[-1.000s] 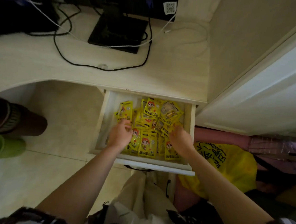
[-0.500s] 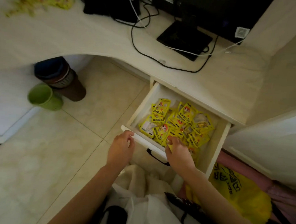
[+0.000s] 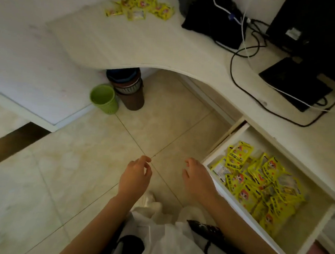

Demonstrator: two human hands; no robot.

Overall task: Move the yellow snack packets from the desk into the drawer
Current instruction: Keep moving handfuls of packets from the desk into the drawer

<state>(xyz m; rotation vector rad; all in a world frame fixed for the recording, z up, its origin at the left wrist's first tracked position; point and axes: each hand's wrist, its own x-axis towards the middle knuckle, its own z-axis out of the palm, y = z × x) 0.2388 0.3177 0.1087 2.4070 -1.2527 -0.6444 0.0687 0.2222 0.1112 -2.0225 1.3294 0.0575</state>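
both hands are empty, fingers loosely curled, hovering over the tiled floor: left hand [image 3: 136, 176], right hand [image 3: 198, 179] just beside the open white drawer [image 3: 310, 239] already holding a heap of packets. remaining yellow snack packets [image 3: 141, 6] sit far up the pale curved desk [image 3: 147, 44], ahead and slightly left, so the left hand is probably nearer. green plastic bin [image 3: 104, 99] and brown bin [image 3: 132, 95] stand below, not in the way.

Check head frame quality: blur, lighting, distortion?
Head view: dim and warm; motion blur smears the packets on the desk, while the packets in the drawer show print. Wide-angle bending curves the desk edge. Both hands are fairly sharp; no glare.
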